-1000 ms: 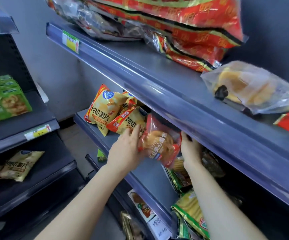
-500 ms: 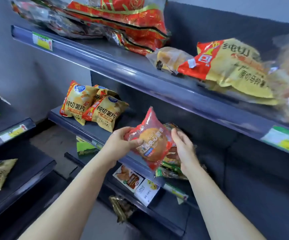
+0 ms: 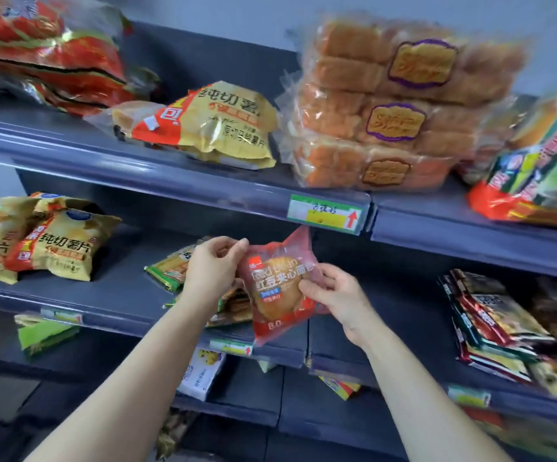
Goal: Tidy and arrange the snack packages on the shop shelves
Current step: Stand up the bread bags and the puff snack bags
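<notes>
The red bread packet [image 3: 277, 295] has come off the middle shelf [image 3: 113, 295] and now hangs in front of it. The left hand [image 3: 213, 271] pinches its top edge and the right hand [image 3: 340, 298] its side. It is likely bound for another spot.

- Bun packet [image 3: 279, 288]: translucent red, white lettering, golden-brown bun inside.
- Crisp bags [image 3: 60, 250]: yellow with red corners (blue round logo).
- Bread loaves [image 3: 387, 108]: orange-brown, purple-edged labels.
- Shelf edge [image 3: 170, 185]: slate blue.
- Price tag [image 3: 327, 216]: green, yellow, red arrow.

bread packs [image 3: 384, 111] on upper shelf [image 3: 170, 181] | chip bags [image 3: 60, 248] below, left
</notes>
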Demonstrator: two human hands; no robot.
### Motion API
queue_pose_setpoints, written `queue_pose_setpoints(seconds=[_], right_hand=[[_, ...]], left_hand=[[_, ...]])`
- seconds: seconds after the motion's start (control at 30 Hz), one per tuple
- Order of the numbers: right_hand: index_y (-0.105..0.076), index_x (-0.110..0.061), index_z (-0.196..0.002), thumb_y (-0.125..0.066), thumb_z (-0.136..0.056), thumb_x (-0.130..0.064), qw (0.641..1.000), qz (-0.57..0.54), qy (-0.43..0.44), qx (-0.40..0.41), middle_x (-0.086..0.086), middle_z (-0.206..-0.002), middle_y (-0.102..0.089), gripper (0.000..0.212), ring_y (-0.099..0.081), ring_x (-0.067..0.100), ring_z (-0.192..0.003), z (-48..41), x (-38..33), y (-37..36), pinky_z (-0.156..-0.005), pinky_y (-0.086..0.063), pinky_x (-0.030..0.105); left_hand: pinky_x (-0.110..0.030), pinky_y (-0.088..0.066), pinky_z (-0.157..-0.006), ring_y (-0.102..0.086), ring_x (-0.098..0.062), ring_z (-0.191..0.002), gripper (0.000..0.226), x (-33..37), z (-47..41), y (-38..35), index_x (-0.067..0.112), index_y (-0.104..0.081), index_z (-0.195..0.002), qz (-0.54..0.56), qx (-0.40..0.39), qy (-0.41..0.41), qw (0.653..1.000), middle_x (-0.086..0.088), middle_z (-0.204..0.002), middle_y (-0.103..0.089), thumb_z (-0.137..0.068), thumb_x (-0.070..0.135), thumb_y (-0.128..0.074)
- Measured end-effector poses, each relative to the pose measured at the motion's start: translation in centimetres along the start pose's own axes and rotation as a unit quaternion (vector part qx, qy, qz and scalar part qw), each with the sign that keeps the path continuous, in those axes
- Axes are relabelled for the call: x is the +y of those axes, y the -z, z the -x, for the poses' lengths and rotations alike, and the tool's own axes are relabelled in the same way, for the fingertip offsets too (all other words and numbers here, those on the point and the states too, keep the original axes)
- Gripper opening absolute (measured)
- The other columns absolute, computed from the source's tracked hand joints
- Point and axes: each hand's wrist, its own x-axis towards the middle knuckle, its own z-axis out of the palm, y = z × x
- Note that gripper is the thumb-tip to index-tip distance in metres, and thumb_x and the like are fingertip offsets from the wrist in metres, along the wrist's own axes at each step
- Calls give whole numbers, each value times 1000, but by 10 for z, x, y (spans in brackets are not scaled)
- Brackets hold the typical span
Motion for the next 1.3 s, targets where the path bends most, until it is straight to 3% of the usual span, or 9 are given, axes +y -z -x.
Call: queue_pose_setpoints(seconds=[0.17,0.3,0.43,0.67,0.77,0.9,1.0,1.17,1.3], right_hand=[[-67,-20,-100,-72,-83,-19,995,-17,-1,97,-1,-94,-75,18,-69,16,-84,38,6,102,-71,-50,32],[-69,-21,-98,-73,-82,-25,983,-32,-6,180,1,-94,-75,17,-70,20,-87,74,18,194,-72,-51,35],[-70,-21,-94,-74,-81,-22,971,-47,-1,233,1,-92,-74,14,-68,17,-82,108,31,280,-73,-51,34],[-64,-22,-110,-60,-91,-4,971,-78,-15,227,-4,-96,-72,27,-67,17,-92,163,49,407,-75,-54,29],[-61,-15,-119,-60,-87,7,971,-85,-28,223,6,-111,-69,39,-68,25,-100,182,60,449,-85,-56,38],[-65,-24,-99,-66,-86,-1,952,-26,-57,301,4,-103,-70,26,-70,18,-87,197,75,496,-67,-55,28],[-65,-16,-86,-64,-87,2,927,-19,-68,368,10,-97,-69,18,-68,20,-79,200,90,532,-59,-52,24],[-56,-7,-73,-60,-87,10,897,-41,-84,432,12,-89,-68,21,-68,19,-76,194,114,597,-70,-56,30],[-54,-6,-74,-58,-88,9,889,-27,-102,445,12,-91,-67,22,-68,19,-79,178,133,648,-72,-56,30]], left_hand=[[-25,-50,-73,-64,-12,-86,33,13,33,-104,16,-60,-107,20,-101,15,995,2,-95,-68,-81,33,-74],[-9,-43,-52,-63,-6,-77,43,21,74,-201,16,-57,-111,-8,-263,55,963,2,-94,-67,-76,24,-80],[-6,-41,-48,-62,6,-60,42,22,113,-296,9,-58,-113,-35,-354,61,933,3,-90,-66,-77,13,-78],[-16,-49,-57,-66,-12,-74,34,25,156,-427,11,-63,-107,-24,-364,67,929,-2,-94,-70,-78,18,-79],[-34,-55,-80,-69,-23,-91,41,25,167,-473,10,-63,-113,-18,-373,95,923,-8,-103,-71,-76,20,-80],[-33,-52,-77,-65,-25,-93,36,26,184,-528,14,-58,-107,-31,-380,104,919,-9,-105,-67,-80,29,-76],[-31,-53,-73,-63,-20,-89,37,25,195,-567,16,-56,-108,-49,-417,103,902,-8,-106,-66,-80,31,-76],[-22,-46,-60,-61,-12,-76,37,11,196,-637,8,-62,-117,-84,-448,68,887,-3,-96,-66,-84,20,-74],[-24,-45,-71,-62,-16,-86,38,-2,184,-690,13,-63,-116,-163,-445,30,880,-1,-96,-66,-81,21,-75]])
